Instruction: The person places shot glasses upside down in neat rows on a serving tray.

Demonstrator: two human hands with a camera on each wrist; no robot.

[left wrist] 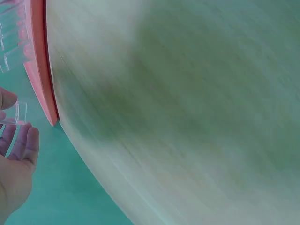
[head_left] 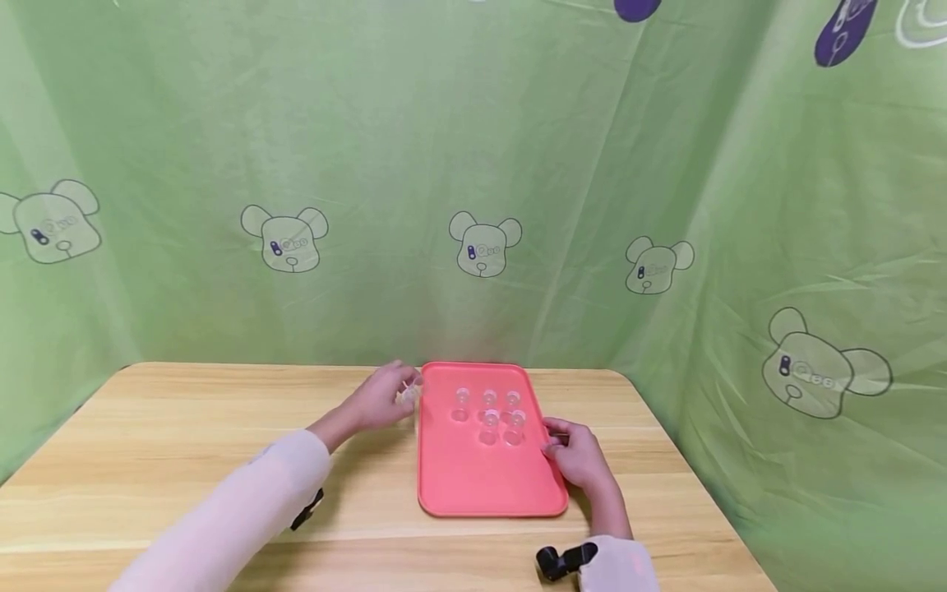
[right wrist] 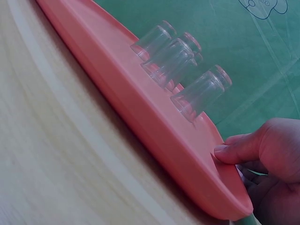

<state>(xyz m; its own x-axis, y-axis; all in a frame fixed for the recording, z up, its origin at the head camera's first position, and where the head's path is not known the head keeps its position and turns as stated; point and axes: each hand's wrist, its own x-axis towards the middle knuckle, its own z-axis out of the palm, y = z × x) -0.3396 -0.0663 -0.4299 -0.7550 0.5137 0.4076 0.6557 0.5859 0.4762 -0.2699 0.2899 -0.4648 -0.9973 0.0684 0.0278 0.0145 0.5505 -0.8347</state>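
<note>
The left hand (head_left: 381,397) pinches a small clear cup (head_left: 409,395) just off the tray's (head_left: 481,485) left edge, with bare table (head_left: 185,419) around it. The right hand (head_left: 580,455) grips the tray's right rim; its wrist view shows the thumb (right wrist: 236,151) pressed on that rim, near the cups (right wrist: 180,65) standing inside.

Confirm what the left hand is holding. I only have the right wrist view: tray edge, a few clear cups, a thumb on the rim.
Observer: The left hand holds a small clear cup just off the left edge of the pink tray, near its far corner.
Operator: How many cups are on the tray in total?
Observer: Five clear cups in the head view: three in the far row, two in the row in front.
Operator: Is the near half of the tray occupied?
Observer: No, the cups all stand in the far half; the near half is bare.
Operator: Where does the right hand sit along the tray?
Observer: The right hand grips the tray's right edge, about midway along it.
</note>
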